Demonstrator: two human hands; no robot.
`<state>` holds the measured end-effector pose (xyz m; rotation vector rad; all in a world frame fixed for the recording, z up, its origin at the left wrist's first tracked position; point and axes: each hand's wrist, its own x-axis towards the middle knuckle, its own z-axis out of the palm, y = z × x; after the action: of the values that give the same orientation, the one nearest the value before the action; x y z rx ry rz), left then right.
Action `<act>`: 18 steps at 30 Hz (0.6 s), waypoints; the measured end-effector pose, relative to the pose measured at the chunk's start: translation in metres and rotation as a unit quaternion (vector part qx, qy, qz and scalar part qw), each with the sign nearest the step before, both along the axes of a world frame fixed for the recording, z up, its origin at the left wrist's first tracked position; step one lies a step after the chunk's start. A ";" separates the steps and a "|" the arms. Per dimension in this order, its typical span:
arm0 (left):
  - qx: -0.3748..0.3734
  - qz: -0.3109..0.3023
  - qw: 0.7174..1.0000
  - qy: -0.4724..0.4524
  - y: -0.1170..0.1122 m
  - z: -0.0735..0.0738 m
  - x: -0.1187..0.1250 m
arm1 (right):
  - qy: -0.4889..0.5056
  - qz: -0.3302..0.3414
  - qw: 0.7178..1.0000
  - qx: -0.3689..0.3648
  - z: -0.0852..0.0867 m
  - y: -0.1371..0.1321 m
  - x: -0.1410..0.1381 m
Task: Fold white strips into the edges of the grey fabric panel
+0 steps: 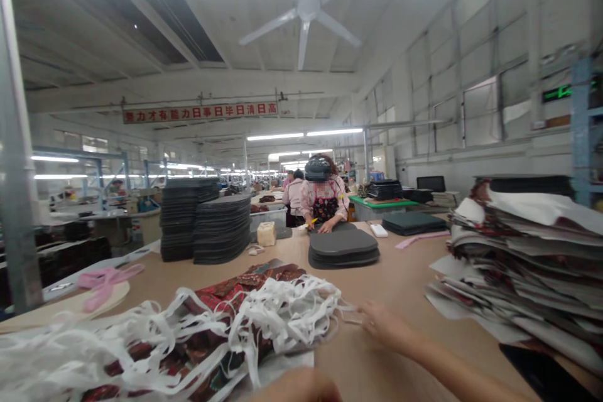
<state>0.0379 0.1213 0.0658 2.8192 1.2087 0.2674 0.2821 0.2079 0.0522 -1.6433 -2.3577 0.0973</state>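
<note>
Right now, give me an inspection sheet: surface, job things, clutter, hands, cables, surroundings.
Surface: brown table, holding several piles.
Job things: tangled white strips over patterned fabric.
Clutter: tall dark stacks far left, lower dark stack at centre, uneven layered pile at right.
Hands: right hand beside the strips' right end, grip too blurred to tell; left hand cut off by the bottom edge, grip unclear.
Cables: nothing seen clearly.
Surroundings: co-worker across the table; ceiling fan overhead.

bare right hand (382, 323) and forearm (447, 357)
</note>
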 end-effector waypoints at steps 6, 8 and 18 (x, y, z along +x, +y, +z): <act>0.112 0.109 0.988 0.019 0.093 0.000 0.046 | 0.013 -0.078 0.996 0.032 -0.033 0.045 -0.030; 0.134 0.146 0.979 0.040 0.116 -0.004 0.044 | 0.025 -0.064 0.997 0.019 -0.035 0.042 -0.008; 0.155 0.206 0.954 0.155 0.154 -0.021 0.006 | 0.155 -0.212 0.965 -0.009 -0.015 -0.040 0.185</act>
<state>0.0442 0.2755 0.0446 2.9091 1.9896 0.0294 0.4675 0.1683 0.0375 -1.9396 -1.7471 0.2688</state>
